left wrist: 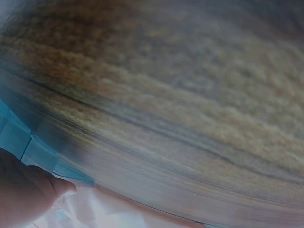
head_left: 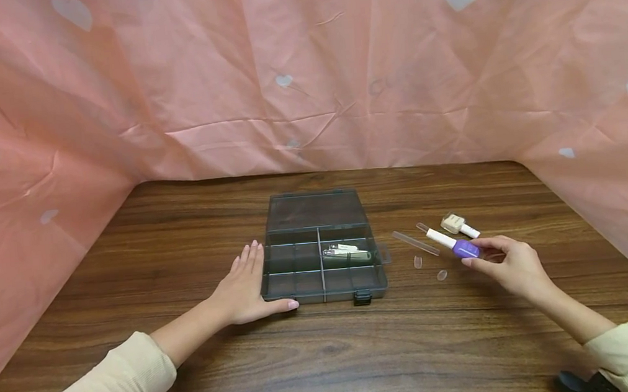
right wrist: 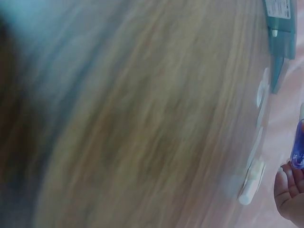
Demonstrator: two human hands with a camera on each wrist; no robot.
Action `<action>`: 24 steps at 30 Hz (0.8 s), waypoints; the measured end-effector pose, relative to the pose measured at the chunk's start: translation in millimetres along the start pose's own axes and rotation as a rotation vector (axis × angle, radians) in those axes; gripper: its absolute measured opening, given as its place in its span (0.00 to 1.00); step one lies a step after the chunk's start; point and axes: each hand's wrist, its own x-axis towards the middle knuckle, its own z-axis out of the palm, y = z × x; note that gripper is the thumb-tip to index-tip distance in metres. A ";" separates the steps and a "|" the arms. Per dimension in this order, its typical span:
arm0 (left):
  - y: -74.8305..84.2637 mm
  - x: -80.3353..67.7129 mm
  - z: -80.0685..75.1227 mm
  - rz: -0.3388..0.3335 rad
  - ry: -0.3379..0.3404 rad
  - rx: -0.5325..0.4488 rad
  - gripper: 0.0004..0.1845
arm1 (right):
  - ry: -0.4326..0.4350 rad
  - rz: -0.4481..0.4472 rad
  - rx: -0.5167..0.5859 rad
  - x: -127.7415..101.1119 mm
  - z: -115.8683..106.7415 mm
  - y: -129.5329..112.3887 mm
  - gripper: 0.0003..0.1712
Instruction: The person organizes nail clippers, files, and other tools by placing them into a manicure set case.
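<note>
A dark see-through compartment box lies open on the wooden table, its lid folded back. Nail clippers lie in a right-hand compartment. My left hand rests flat against the box's left side, thumb along the front edge; in the left wrist view the hand touches the box edge. My right hand pinches a purple nail polish bottle with a white cap, just above the table, right of the box. In the blurred right wrist view the purple bottle shows above my fingertips.
A beige bottle with a white cap, a clear nail file and two clear nail tips lie between the box and my right hand. Pink cloth walls in the table on three sides. A black object sits at the bottom right.
</note>
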 end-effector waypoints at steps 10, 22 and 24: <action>0.1 -0.4 0.1 0.007 0.007 0.000 0.66 | -0.004 -0.040 0.060 4.9 12.2 -15.0 0.19; 1.4 -1.2 -0.8 0.000 0.000 -0.016 0.66 | -0.062 -0.091 0.105 13.5 23.0 -37.5 0.19; 1.1 -1.3 -0.8 0.000 0.000 -0.017 0.66 | -0.081 -0.095 0.120 14.8 24.3 -41.4 0.20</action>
